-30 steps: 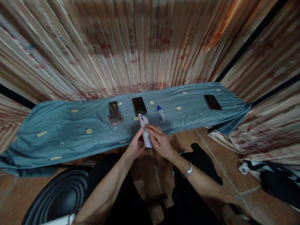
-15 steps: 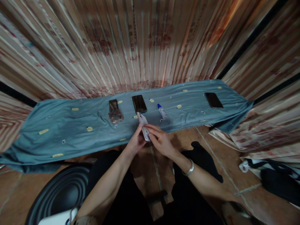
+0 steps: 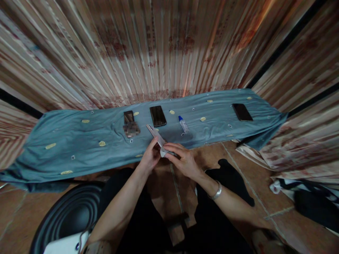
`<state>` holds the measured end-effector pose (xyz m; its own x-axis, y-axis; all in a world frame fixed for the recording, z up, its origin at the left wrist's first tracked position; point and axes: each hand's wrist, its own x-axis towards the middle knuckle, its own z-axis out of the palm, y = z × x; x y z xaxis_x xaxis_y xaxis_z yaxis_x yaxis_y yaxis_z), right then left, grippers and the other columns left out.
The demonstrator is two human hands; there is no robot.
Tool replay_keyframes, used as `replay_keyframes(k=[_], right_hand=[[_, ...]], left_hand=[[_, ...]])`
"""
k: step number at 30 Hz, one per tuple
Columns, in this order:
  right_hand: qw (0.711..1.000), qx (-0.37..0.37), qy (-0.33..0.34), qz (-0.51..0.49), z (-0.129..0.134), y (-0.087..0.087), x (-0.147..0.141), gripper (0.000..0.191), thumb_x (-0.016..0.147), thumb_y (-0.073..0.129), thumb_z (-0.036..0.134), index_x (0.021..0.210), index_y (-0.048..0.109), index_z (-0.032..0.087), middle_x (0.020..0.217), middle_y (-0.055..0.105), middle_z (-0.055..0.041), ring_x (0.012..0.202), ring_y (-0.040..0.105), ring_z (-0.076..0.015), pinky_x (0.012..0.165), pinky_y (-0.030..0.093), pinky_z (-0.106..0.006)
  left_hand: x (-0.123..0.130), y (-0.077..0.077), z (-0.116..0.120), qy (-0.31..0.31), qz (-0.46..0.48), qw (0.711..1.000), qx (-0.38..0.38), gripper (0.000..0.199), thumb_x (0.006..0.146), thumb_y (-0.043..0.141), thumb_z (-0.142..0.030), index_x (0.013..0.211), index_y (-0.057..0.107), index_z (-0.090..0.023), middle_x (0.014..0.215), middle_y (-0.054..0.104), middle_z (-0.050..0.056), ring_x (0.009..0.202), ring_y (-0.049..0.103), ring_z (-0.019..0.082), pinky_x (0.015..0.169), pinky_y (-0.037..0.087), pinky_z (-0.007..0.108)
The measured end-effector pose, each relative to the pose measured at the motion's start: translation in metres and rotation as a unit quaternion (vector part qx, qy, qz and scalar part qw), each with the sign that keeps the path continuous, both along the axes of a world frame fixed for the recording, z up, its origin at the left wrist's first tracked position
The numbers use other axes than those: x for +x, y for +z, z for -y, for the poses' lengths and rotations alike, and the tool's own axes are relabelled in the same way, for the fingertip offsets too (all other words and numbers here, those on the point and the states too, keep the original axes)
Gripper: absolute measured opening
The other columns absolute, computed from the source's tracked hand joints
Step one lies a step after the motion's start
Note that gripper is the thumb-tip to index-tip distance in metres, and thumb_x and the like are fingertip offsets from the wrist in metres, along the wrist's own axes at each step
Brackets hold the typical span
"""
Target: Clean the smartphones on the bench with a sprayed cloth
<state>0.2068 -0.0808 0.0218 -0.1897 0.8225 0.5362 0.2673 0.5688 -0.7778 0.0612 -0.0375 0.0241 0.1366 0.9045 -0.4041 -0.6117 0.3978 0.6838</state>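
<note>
My left hand (image 3: 150, 155) is closed around the side of a pale smartphone (image 3: 156, 135), which is tilted with its far end up and to the left. At the phone's near end, my right hand (image 3: 184, 160) pinches a thin grey-white piece (image 3: 164, 152). Whether that piece is a cloth, a film or a soft case I cannot tell; the fingers hide part of it. Beyond the hands lie a dark smartphone (image 3: 158, 116) and a small clear bottle with a blue cap (image 3: 183, 125).
A blue-green cloth (image 3: 87, 141) covers the long bench. On it are another dark phone (image 3: 242, 112) at the right and a dark flat item (image 3: 129, 117) beside a blurred patch at the left. A curtain (image 3: 164, 53) hangs behind. A black round stool (image 3: 74, 215) stands lower left.
The phone has turned, its far end swinging left. A grey-white piece now shows bent out at its near end under my right fingers, which were resting on the phone before.
</note>
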Motion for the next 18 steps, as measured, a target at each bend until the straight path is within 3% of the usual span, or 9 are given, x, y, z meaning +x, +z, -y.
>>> replay_keyframes(k=[9, 18], right_hand=[[0.996, 0.053, -0.007, 0.066, -0.001, -0.005, 0.007, 0.024, 0.094, 0.058, 0.026, 0.115, 0.069, 0.023, 0.116, 0.071, -0.0096, 0.108, 0.066, -0.0194, 0.096, 0.052, -0.036], [0.997, -0.007, 0.015, 0.073, -0.008, -0.012, 0.018, 0.024, 0.093, 0.056, 0.027, 0.113, 0.070, 0.025, 0.116, 0.071, -0.0084, 0.109, 0.066, -0.0208, 0.100, 0.050, -0.039]], left_hand=[[-0.005, 0.004, 0.001, 0.004, 0.011, 1.000, -0.020, 0.029, 0.080, 0.065, -0.042, 0.087, 0.069, -0.013, 0.079, 0.071, 0.006, 0.072, 0.066, 0.017, 0.068, 0.053, 0.026], [-0.014, 0.011, 0.001, 0.008, 0.011, 1.000, -0.015, 0.033, 0.084, 0.061, -0.045, 0.094, 0.068, -0.014, 0.081, 0.073, 0.007, 0.079, 0.070, 0.019, 0.074, 0.056, 0.027]])
